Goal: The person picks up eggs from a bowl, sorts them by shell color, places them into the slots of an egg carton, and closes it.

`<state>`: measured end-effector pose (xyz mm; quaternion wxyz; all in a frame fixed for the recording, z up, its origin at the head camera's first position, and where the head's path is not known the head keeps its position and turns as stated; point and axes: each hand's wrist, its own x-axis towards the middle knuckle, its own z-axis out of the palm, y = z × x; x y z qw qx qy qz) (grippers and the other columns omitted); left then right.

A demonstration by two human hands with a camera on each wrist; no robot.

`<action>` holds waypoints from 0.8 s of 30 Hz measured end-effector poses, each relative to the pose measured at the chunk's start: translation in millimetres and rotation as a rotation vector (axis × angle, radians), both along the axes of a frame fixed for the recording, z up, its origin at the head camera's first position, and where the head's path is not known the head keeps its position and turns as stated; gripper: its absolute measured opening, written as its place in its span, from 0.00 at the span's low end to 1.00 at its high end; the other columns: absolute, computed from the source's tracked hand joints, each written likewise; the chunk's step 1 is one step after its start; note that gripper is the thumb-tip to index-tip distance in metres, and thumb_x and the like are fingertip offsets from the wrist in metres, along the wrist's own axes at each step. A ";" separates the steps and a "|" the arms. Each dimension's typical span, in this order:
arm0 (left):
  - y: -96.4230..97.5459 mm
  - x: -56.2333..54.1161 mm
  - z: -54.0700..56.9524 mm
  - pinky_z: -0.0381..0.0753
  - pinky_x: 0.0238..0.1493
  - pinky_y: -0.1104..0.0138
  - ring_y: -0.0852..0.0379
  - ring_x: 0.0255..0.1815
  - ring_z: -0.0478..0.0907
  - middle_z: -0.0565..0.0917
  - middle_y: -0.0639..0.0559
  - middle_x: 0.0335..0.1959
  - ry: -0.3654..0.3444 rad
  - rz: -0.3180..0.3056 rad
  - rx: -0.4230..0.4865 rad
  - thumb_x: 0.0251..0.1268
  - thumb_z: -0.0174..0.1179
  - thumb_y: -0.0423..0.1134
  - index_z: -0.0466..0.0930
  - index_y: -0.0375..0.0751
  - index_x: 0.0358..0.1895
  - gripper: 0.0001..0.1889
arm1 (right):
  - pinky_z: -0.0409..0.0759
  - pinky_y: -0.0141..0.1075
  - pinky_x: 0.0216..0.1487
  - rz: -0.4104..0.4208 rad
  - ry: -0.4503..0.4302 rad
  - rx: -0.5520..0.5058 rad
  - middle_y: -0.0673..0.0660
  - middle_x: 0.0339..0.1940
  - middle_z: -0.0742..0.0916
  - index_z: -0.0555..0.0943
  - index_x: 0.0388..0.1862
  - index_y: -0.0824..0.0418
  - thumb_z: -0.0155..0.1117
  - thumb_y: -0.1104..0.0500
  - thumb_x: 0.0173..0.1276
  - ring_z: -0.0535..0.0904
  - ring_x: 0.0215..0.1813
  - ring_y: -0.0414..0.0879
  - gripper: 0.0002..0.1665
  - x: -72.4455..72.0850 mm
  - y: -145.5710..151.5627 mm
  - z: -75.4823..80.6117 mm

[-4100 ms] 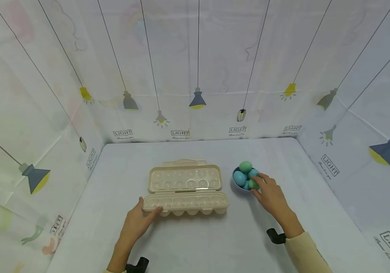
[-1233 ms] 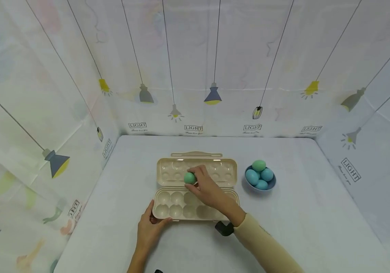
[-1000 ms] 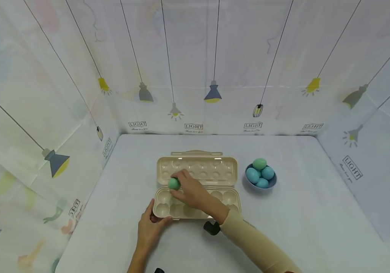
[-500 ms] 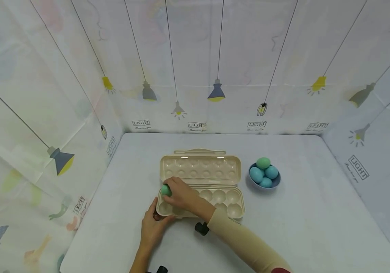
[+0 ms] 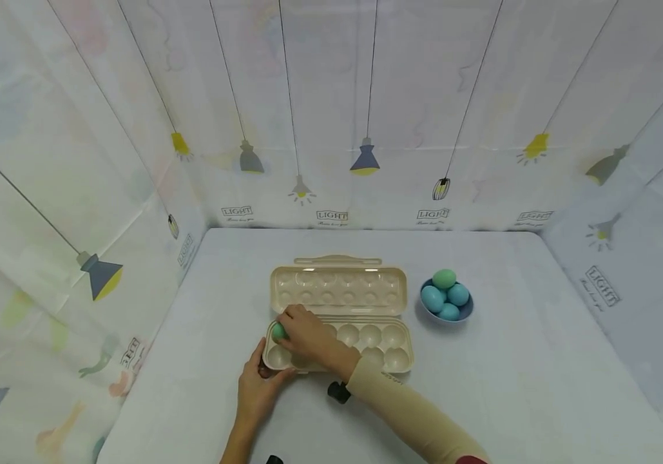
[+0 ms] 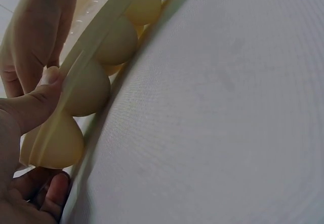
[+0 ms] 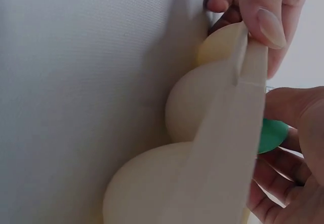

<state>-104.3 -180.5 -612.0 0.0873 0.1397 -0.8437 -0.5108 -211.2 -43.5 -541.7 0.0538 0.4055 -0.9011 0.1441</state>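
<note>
Fingers of the right hand (image 5: pixel 309 335) curl tightly round a green egg (image 5: pixel 278 331), which is at the back-left cup of an open beige carton (image 5: pixel 370 335) near frame centre; the left hand (image 5: pixel 257 390) grips the carton's left end, thumb on the rim. My head feed shows a white tabletop (image 5: pixel 517 361) below pale walls (image 5: pixel 331 77) printed with hanging lamps (image 5: pixel 365 161). A second ago I saw the egg nearer the hinge; now it is lower. Right of centre, a blue bowl (image 5: pixel 468 310) holds another green egg (image 5: pixel 444 279) and blue eggs (image 5: pixel 432 298). The right hand blocks my view of several cups.
</note>
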 end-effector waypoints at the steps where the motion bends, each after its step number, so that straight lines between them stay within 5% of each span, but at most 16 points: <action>1: -0.3 0.8 0.1 0.74 0.41 0.71 0.59 0.39 0.74 0.80 0.44 0.50 -0.002 0.006 0.001 0.44 0.80 0.55 0.62 0.43 0.77 0.54 | 0.80 0.35 0.56 -0.003 -0.008 0.014 0.52 0.51 0.82 0.81 0.57 0.56 0.68 0.50 0.70 0.77 0.55 0.46 0.21 0.5 -0.8 -1.1; 12: 0.1 1.7 -1.0 0.73 0.41 0.72 0.59 0.39 0.72 0.80 0.45 0.49 -0.031 0.001 -0.005 0.44 0.79 0.58 0.61 0.42 0.77 0.56 | 0.79 0.37 0.57 -0.034 -0.009 0.100 0.50 0.54 0.82 0.79 0.61 0.53 0.66 0.47 0.71 0.76 0.56 0.44 0.23 3.2 -1.6 -6.6; 24: -1.2 0.4 2.4 0.71 0.41 0.71 0.58 0.39 0.71 0.80 0.47 0.47 -0.035 0.002 0.007 0.44 0.79 0.57 0.61 0.45 0.77 0.55 | 0.82 0.32 0.49 -0.022 -0.054 -0.005 0.53 0.49 0.80 0.78 0.61 0.58 0.66 0.49 0.71 0.80 0.46 0.42 0.23 3.9 0.2 -11.5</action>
